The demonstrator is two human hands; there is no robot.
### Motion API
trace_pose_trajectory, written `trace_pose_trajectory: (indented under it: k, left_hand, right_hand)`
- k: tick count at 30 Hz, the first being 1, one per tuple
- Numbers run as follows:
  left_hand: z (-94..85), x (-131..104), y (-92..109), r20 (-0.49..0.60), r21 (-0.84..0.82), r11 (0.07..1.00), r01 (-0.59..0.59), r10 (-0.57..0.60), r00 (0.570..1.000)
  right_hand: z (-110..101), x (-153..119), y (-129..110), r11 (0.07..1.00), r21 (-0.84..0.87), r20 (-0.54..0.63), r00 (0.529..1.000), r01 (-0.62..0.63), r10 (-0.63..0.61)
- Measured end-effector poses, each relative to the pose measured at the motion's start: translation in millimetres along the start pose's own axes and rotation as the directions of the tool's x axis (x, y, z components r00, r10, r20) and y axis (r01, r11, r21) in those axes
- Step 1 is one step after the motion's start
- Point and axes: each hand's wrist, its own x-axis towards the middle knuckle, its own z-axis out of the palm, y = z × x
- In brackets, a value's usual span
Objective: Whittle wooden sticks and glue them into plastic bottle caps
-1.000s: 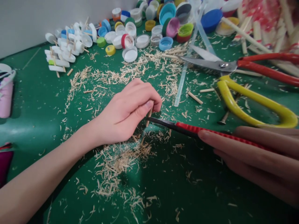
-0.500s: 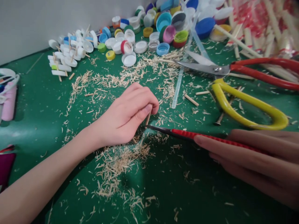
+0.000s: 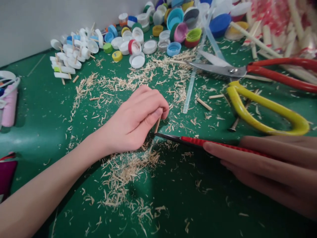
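Note:
My left hand (image 3: 141, 119) pinches a thin wooden stick (image 3: 158, 125) between thumb and fingers, its lower end pointing down at the green table (image 3: 32, 142). From the right, my right hand (image 3: 267, 168) grips a red-and-black utility knife (image 3: 198, 141). The dark tip of the knife meets the lower end of the stick, or lies right beside it; I cannot tell which. Curled wood shavings (image 3: 128, 172) lie in a pile below my left hand and are scattered around it.
Coloured bottle caps (image 3: 150, 47) crowd the back. White caps joined by sticks (image 3: 71, 59) stand at back left. Red-handled scissors (image 3: 230, 70), a yellow handle (image 3: 269, 109), a nail (image 3: 234, 125) and a translucent glue stick (image 3: 190, 87) lie right. Bagged wooden sticks (image 3: 277, 29) fill the far right corner.
The view has shifted slightly. Both hands keep their grips, and the knife tip stays at the lower end of the stick with hardly any movement.

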Motion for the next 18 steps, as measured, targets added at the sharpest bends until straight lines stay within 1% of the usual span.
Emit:
trace_pose_trajectory:
  k: [1,4,11,14,18]
  left_hand:
    - [-0.1,0,0,0.002,0.003,1.000,-0.002,0.002,1.000]
    - [0.0,0,0,0.007,0.008,1.000,-0.001,0.001,1.000]
    - [1.6,1,0,-0.014,-0.004,1.000,0.004,-0.004,1.000]
    - [1.7,1,0,-0.014,-0.008,1.000,0.005,-0.005,1.000]
    - [1.5,1,0,-0.018,0.008,1.000,0.013,-0.013,1.000]
  right_hand:
    - [1,-2,0,1.000,-0.019,-0.018,1.000,-0.014,0.013]
    - [1,-3,-1,0.997,-0.054,-0.019,0.998,-0.053,0.052]
    - [-2,6,0,1.000,0.002,0.035,0.999,-0.009,0.008]
    - [-1,7,0,1.000,0.017,0.034,0.999,-0.004,0.003]
    - [0,1,-1,1.000,0.010,-0.009,1.000,-0.024,0.024]
